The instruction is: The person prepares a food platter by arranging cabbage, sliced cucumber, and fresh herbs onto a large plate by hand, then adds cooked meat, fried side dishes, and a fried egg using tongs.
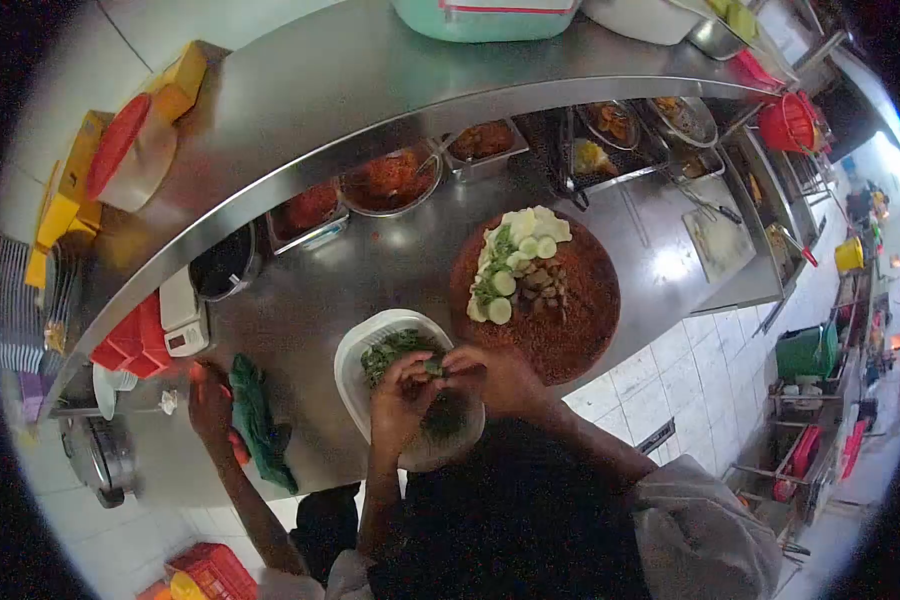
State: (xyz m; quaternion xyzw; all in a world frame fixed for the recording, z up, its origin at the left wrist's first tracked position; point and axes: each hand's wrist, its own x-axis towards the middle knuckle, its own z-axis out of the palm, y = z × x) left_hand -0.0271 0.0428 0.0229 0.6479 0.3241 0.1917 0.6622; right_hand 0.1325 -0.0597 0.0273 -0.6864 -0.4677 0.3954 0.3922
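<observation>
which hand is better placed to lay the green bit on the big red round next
Right, I'd say. The right hand is beside the red round, its forearm over the near edge, while the left hand is over the white bowl. Both hold the green bit.

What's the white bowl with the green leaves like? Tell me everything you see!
The bowl is white, deep and rounded, and looks like plastic. It sits upright on the metal counter, beside the round reddish food. Green leaves lie inside. The left hand and right hand hold a green piece over it; I can't tell if they touch the bowl.
</observation>
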